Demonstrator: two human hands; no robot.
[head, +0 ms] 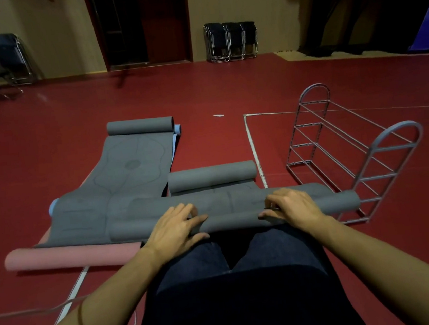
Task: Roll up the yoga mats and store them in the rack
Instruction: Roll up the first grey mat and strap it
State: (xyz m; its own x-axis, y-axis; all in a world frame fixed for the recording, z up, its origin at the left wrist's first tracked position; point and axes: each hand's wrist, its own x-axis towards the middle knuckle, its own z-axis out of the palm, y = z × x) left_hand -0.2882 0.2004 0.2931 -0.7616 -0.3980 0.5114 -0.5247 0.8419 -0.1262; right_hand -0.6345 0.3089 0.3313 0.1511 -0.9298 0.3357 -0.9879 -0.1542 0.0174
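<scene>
Grey mats on a dark red floor (200, 92)

The grey mat (134, 168) I face carries faint darker line markings; a pink mat (67, 257) and a blue mat (177, 130) show beneath it.

A single head-worn wide-angle view looks forward and down, close above the person's knees, toward the wire rack (352, 148) at the right; folded chairs (231, 41) stand far beyond the rack, against the wall.
</scene>
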